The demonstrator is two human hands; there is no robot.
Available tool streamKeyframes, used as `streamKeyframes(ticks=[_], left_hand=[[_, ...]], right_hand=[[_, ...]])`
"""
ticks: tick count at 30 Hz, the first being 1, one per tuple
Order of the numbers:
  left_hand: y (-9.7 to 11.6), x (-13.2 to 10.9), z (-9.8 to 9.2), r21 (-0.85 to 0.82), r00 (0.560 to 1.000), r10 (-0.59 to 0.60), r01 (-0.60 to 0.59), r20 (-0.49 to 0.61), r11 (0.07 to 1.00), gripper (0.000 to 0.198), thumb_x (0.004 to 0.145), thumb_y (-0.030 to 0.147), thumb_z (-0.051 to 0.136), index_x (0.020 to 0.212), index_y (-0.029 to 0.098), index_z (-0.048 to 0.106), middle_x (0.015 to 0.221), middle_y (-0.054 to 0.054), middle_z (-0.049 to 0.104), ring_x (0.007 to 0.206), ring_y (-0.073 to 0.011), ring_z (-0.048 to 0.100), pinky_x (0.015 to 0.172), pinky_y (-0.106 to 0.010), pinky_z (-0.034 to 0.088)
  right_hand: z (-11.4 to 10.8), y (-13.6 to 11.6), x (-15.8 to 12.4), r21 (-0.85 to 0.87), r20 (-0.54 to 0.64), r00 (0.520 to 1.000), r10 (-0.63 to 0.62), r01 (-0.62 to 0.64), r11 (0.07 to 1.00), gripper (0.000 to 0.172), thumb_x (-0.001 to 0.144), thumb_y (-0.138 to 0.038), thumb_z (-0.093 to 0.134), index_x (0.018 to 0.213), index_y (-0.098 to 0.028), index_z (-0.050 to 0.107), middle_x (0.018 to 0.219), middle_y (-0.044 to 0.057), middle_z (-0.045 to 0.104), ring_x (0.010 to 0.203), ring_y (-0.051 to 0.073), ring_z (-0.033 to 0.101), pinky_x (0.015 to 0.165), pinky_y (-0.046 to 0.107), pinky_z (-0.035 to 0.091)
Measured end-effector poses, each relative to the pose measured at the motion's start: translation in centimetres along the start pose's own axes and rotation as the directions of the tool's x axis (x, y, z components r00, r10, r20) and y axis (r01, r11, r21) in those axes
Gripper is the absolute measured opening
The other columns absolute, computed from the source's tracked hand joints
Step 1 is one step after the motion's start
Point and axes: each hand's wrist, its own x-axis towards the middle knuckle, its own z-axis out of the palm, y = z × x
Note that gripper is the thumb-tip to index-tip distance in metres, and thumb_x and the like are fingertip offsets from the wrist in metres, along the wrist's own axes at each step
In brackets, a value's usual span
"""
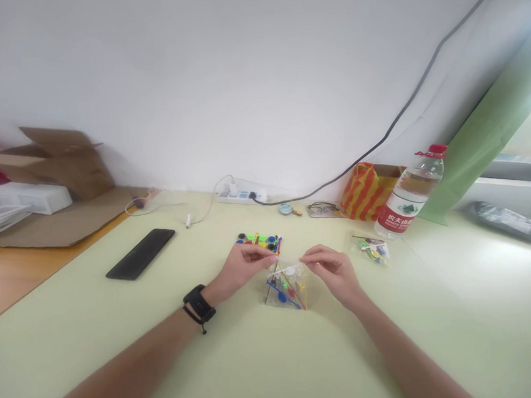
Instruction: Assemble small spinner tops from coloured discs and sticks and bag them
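A small clear plastic bag [287, 285] hangs between my hands, its top edge pinched at both corners. Inside it show thin sticks in blue, red, white and black, with small round pieces in blue, red, white and green. My left hand [247, 268], with a black watch on the wrist, is closed on the bag's left top corner. At the right top corner, the thumb and fingers of my right hand [333, 273] pinch the edge. Just behind the bag lie several small coloured round pieces [263, 239] and short sticks, partly hidden by my left hand.
Another clear bag of coloured pieces [372, 249] lies right of my right hand. Behind it stand a large water bottle [404, 204] and a striped bag [367, 192]. A black phone-like slab [141, 253] lies left. A power strip [242, 193] sits by the wall, a cardboard box [75, 165] far left.
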Motion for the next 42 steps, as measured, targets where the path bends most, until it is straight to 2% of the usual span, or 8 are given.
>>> streamKeyframes(ticks=[5,9,12,18,24,31,37,42], left_hand=[[0.3,-0.3,0.3,0.014,0.998,0.014,-0.015,0.062,1.000,0.034,0.079,0.033,0.086,0.107,0.015,0.080,0.105,-0.011,0.078,0.094,-0.0218,0.071,0.085,-0.032,0.057],[0.8,-0.6,0.6,0.042,0.994,0.043,-0.047,0.101,0.998,0.035,0.083,0.034,0.083,0.111,0.015,0.079,0.101,-0.011,0.075,0.092,-0.0211,0.068,0.085,-0.032,0.056],[0.9,-0.8,0.9,0.071,0.988,0.063,-0.074,0.143,0.995,0.035,0.088,0.036,0.078,0.117,0.017,0.077,0.098,-0.009,0.072,0.092,-0.0196,0.065,0.084,-0.030,0.054],[0.5,-0.9,1.3,0.149,0.969,0.108,-0.143,0.221,0.978,0.021,0.091,0.036,0.074,0.091,0.016,0.080,0.084,-0.007,0.070,0.079,-0.0164,0.060,0.072,-0.027,0.048],[0.9,-0.8,1.1,0.239,0.972,0.130,-0.175,0.195,0.955,0.024,0.090,0.038,0.073,0.085,0.016,0.080,0.078,-0.005,0.068,0.074,-0.0159,0.058,0.068,-0.027,0.046],[1.2,-0.5,0.7,0.292,0.976,0.069,-0.128,0.205,0.948,0.027,0.089,0.041,0.073,0.080,0.017,0.080,0.076,-0.005,0.071,0.070,-0.0155,0.058,0.062,-0.026,0.045],[1.1,-0.5,0.5,0.225,0.986,0.019,-0.057,0.167,0.973,0.034,0.083,0.046,0.079,0.070,0.015,0.072,0.065,-0.001,0.064,0.060,-0.0123,0.053,0.055,-0.024,0.041],[1.1,-0.5,0.5,0.216,0.989,0.013,-0.045,0.148,0.975,0.037,0.079,0.046,0.082,0.066,0.015,0.068,0.061,0.000,0.061,0.057,-0.0109,0.050,0.053,-0.023,0.038]], right_hand=[[0.4,-0.5,0.0,-0.025,0.034,0.990,0.138,-0.137,0.990,0.027,0.095,-0.045,0.066,0.107,-0.024,0.077,0.103,0.007,0.072,0.092,0.022,0.066,0.081,0.035,0.052],[0.7,-0.7,0.0,-0.141,0.092,0.994,0.052,-0.039,0.989,0.028,0.095,-0.043,0.066,0.081,-0.021,0.073,0.083,0.005,0.067,0.080,0.020,0.062,0.076,0.034,0.049],[1.0,-1.1,-0.2,-0.199,0.101,0.995,-0.004,0.024,0.980,0.028,0.099,-0.040,0.061,0.080,-0.021,0.070,0.083,0.004,0.064,0.078,0.019,0.060,0.074,0.033,0.047],[1.3,-1.3,-0.6,-0.232,0.144,0.989,-0.017,0.051,0.971,0.024,0.099,-0.038,0.061,0.085,-0.021,0.071,0.086,0.005,0.064,0.079,0.019,0.059,0.071,0.032,0.047],[0.7,-1.2,-0.2,-0.204,0.121,0.991,0.054,-0.028,0.979,0.022,0.094,-0.040,0.069,0.083,-0.022,0.077,0.084,0.004,0.063,0.078,0.018,0.060,0.069,0.031,0.047],[-0.7,-1.0,0.2,-0.199,0.146,0.983,0.108,-0.078,0.977,0.028,0.087,-0.049,0.076,0.079,-0.023,0.080,0.075,0.002,0.057,0.071,0.017,0.054,0.064,0.031,0.044],[-1.6,-1.3,0.5,-0.140,0.260,0.954,0.147,-0.114,0.984,0.039,0.091,-0.054,0.069,0.077,-0.019,0.077,0.074,0.003,0.060,0.065,0.015,0.049,0.057,0.028,0.040],[-2.3,-1.4,0.6,-0.138,0.239,0.954,0.182,-0.152,0.979,0.038,0.086,-0.054,0.074,0.075,-0.018,0.077,0.068,0.001,0.058,0.061,0.013,0.044,0.054,0.028,0.034]])
